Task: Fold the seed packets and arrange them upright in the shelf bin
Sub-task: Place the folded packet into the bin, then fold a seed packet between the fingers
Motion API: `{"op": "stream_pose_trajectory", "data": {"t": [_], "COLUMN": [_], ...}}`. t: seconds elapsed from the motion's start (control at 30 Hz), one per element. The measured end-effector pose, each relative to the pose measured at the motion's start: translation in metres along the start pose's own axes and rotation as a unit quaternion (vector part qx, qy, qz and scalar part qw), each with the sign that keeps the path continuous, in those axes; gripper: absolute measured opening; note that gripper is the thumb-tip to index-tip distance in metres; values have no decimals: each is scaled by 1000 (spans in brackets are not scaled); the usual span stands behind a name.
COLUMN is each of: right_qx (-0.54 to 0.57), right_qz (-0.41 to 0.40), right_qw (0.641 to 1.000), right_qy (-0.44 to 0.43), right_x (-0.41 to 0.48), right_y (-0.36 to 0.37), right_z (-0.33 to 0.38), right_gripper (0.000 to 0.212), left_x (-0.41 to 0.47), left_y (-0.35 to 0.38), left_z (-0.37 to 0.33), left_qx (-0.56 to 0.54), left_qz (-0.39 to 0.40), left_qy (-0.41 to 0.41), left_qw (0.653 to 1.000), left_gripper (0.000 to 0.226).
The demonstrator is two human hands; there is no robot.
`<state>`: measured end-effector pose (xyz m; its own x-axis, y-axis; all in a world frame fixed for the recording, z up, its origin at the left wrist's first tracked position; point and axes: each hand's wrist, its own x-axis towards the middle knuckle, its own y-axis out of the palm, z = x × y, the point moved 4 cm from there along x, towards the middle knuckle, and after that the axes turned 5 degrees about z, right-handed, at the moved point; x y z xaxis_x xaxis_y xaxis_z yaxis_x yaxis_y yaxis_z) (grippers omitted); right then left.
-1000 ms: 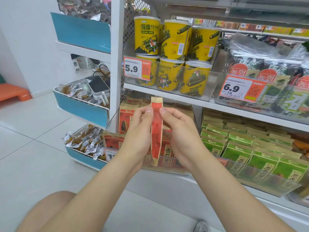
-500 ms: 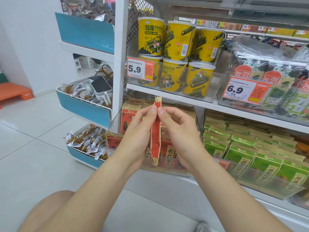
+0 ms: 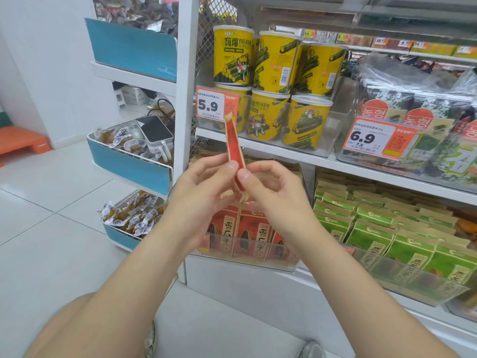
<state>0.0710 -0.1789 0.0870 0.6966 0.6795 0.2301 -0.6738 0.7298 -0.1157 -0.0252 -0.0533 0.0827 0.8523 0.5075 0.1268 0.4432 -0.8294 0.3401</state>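
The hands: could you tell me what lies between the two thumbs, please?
The folded red seed packet, pinched by the left hand and right hand, shown in the head view.

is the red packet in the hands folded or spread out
Folded: the red packet shows as a narrow, near-upright strip, pinched between the left hand and right hand.

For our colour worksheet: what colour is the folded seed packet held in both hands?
The packet is red with tan edges; head view.
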Motion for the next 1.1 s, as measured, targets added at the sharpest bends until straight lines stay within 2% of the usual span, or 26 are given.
{"op": "stream_pose_trajectory", "data": {"t": [0.13,0.33,0.67,0.77,0.9,1.0,1.1], "right_qx": [32,7,-122,-144,-240,-264,-335], "right_qz": [-28,-30,-43,-44,-69,-39,0], "right_qw": [999,999,991,988,964,953,929], "right_qy": [-8,-14,-42,-43,-92,-145,-156], "right_x": [2,2,9,9,3,-4,-8], "right_y": [-7,-7,-6,-7,-7,0,5], "right_z": [-4,-7,-10,-11,-2,2,1], "right_gripper": [22,25,38,32,30,20,4], "left_x": [-6,-7,-7,-7,-4,-5,-3], "left_y": [5,3,-1,-1,0,5,1], "left_z": [4,1,-1,0,4,6,6], "left_qx": [47,100,120,134,119,72,76], "left_qz": [33,19,18,12,7,19,20], "left_qy": [-1,23,0,-1,-2,-1,14], "left_qw": [998,995,993,991,993,997,997], "left_gripper": [32,30,30,33,34,30,27]}}
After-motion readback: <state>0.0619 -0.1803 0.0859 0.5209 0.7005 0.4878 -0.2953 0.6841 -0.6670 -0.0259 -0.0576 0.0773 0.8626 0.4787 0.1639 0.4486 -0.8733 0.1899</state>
